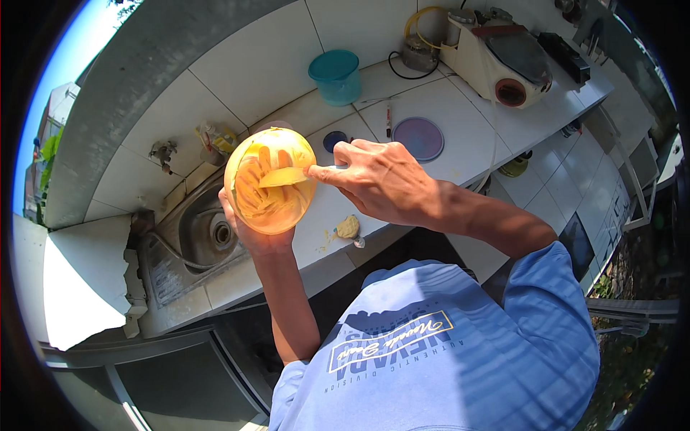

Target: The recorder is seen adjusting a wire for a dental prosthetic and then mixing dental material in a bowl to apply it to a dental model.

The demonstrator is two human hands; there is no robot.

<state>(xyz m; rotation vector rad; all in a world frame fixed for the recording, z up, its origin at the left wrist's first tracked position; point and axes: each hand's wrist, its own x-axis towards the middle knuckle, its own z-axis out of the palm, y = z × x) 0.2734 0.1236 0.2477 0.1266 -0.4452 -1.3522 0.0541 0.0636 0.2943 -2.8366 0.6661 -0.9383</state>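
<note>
My left hand (267, 238) cups a round, bowl-shaped orange-yellow thing (243, 210) from below and tips its hollow toward me. Finger-like streaks and ridges of yellow show inside; whether it is a bowl with paste or a hollowed fruit half I cannot tell. In my right hand (384, 179) is a flat, knife-like blade (282, 177), yellow all along, lying across the hollow. My index finger stretches along it, and its handle is hidden in my grip. On the counter below, a pale yellow lump (348, 227) sits beside a small shiny metal end (359, 243), with crumbs around it.
A steel sink (180, 269) with a hose lies at left, under a wall tap (164, 152). On the white counter (460, 108) stand a teal lidded bucket (336, 80), a purple round lid (418, 139), a small dark lid (335, 141), a marker (389, 121) and a cream appliance (496, 65).
</note>
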